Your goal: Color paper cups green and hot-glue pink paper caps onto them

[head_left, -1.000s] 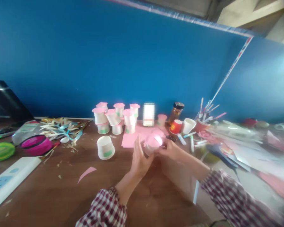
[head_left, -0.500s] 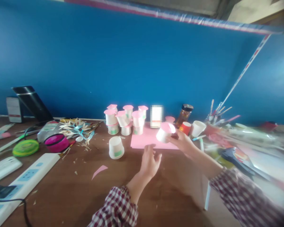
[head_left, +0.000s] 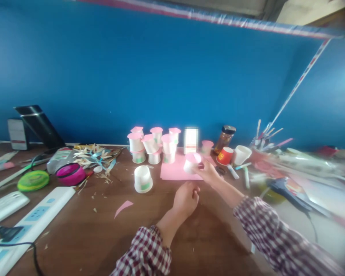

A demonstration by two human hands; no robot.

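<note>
My right hand (head_left: 208, 171) grips a small white cup with a pink paper top (head_left: 191, 163) and holds it just above the pink paper sheet (head_left: 176, 172), near the back of the wooden table (head_left: 83, 237). My left hand (head_left: 186, 198) rests lower on the table with its fingers curled in, and nothing shows in it. A lone upturned white cup with a green label (head_left: 143, 179) stands to the left of the sheet. Behind it is a cluster of pink-topped cups (head_left: 153, 144), some stacked.
A red cup (head_left: 224, 155), a white cup (head_left: 242, 154) and a brown jar (head_left: 225, 138) stand at the back right. Paper scraps (head_left: 94, 155), a magenta bowl (head_left: 69, 173), a green disc (head_left: 33, 180) and white power strips (head_left: 31, 220) lie left. Pens and clutter fill the right.
My left hand let go of the pink-topped cup, drew back and curled shut. My right hand carried the cup away from me towards the cluster at the back.
</note>
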